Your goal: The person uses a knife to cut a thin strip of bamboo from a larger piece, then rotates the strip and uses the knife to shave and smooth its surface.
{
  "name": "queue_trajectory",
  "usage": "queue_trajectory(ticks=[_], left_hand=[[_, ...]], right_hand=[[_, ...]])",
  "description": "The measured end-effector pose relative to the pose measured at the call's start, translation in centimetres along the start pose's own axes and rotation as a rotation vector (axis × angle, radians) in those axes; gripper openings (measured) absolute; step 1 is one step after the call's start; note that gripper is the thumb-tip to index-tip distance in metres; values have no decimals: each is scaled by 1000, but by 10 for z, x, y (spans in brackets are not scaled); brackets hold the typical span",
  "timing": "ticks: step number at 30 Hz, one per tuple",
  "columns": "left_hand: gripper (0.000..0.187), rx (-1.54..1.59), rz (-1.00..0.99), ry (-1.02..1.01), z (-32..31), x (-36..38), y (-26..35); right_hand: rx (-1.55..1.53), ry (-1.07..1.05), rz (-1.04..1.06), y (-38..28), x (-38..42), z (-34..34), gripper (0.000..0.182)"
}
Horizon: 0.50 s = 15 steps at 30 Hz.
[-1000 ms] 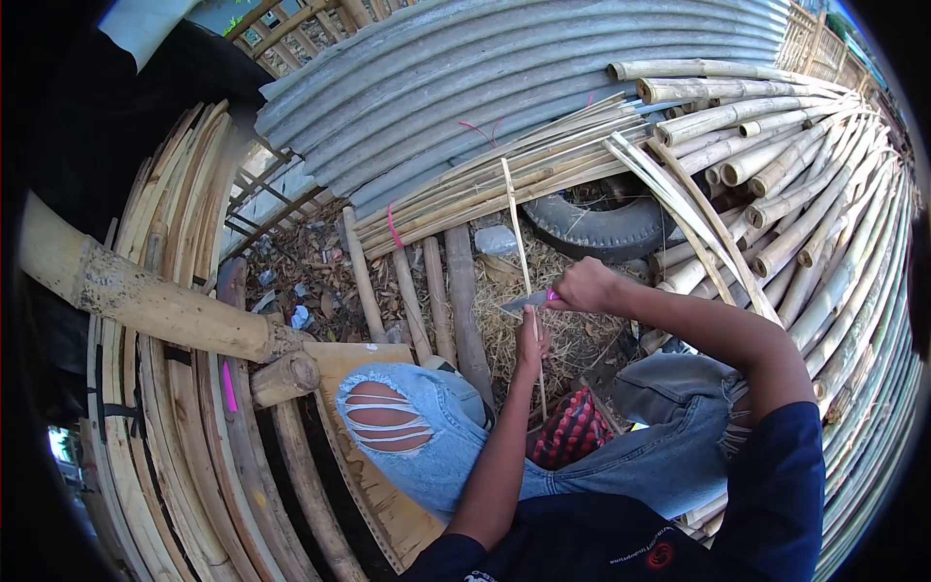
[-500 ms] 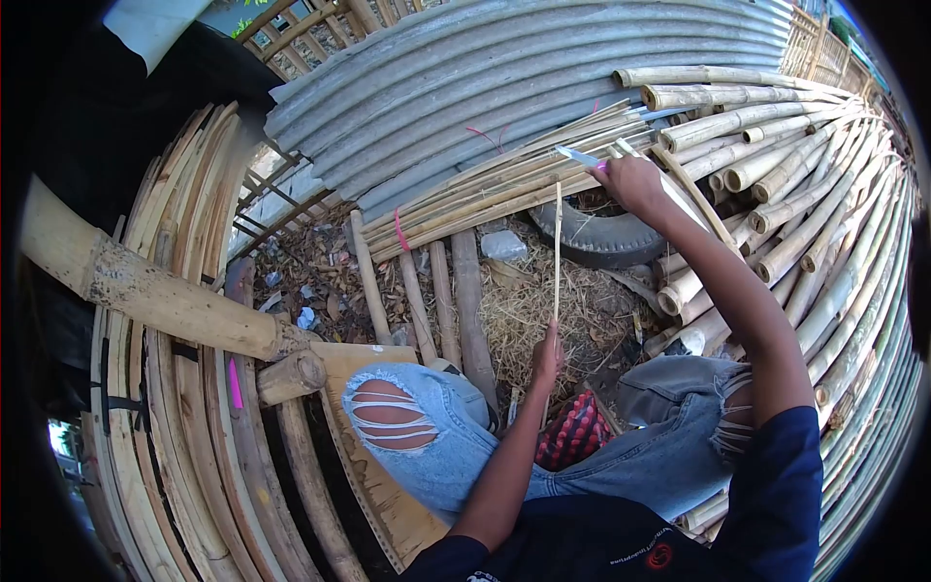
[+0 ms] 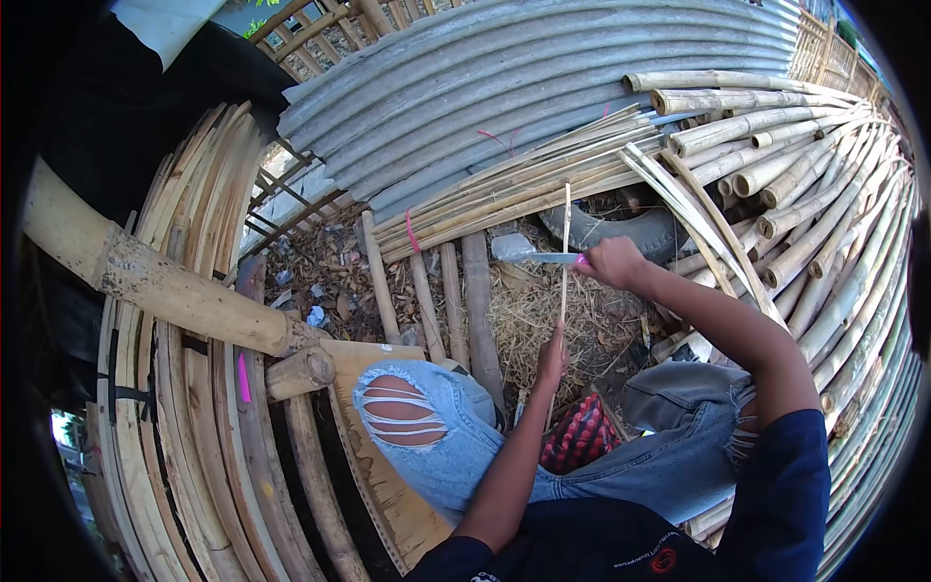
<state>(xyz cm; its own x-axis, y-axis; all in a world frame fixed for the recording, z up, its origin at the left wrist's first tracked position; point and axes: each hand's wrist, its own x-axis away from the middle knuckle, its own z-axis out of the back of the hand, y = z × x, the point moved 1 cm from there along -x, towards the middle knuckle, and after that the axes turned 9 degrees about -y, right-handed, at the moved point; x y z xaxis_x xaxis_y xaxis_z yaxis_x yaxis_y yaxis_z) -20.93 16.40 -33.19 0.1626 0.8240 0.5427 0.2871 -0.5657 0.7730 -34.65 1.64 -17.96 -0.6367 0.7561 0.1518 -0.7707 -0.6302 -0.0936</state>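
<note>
My left hand (image 3: 553, 359) is closed around the lower part of a thin bamboo strip (image 3: 566, 242), which stands nearly upright in front of me. In my right hand (image 3: 617, 262) is a knife (image 3: 555, 258) with a pink handle, mostly covered by my fingers. Its blade points left and crosses the strip at about the middle of the part above my left hand. The strip's lower end runs down between my knees, beside a red and black patterned cloth (image 3: 582, 435).
A tied bundle of bamboo strips (image 3: 504, 194) lies ahead, by a tyre (image 3: 611, 229) and corrugated metal sheeting (image 3: 543, 78). Bamboo poles (image 3: 815, 184) are stacked to my right. Wooden planks (image 3: 194, 407) and a thick bamboo pole (image 3: 184, 291) are at my left. Dry shavings cover the ground.
My right hand has brought the knife down and toward me, from near the strip's top end to across its middle. My left hand keeps its hold on the strip.
</note>
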Motion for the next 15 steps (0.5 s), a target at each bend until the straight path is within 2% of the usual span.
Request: queue_trajectory(ticks=[2, 3, 5, 12, 14, 15], left_hand=[[60, 16, -4, -4, -3, 3, 2], [62, 26, -4, -5, -4, 5, 3], [62, 28, -6, -13, -4, 5, 3], [59, 21, -43, 27, 0, 5, 5], [58, 0, -86, 63, 0, 6, 5], [58, -1, -75, 74, 0, 7, 6]], right_hand=[[-54, 129, -233, 35, -15, 24, 60], [-32, 113, -331, 46, -16, 43, 60], [36, 56, -389, 65, -10, 54, 61], [-265, -14, -365, 29, 8, 14, 65], [-447, 45, -380, 21, 7, 6, 65], [-445, 43, -375, 19, 7, 4, 65]])
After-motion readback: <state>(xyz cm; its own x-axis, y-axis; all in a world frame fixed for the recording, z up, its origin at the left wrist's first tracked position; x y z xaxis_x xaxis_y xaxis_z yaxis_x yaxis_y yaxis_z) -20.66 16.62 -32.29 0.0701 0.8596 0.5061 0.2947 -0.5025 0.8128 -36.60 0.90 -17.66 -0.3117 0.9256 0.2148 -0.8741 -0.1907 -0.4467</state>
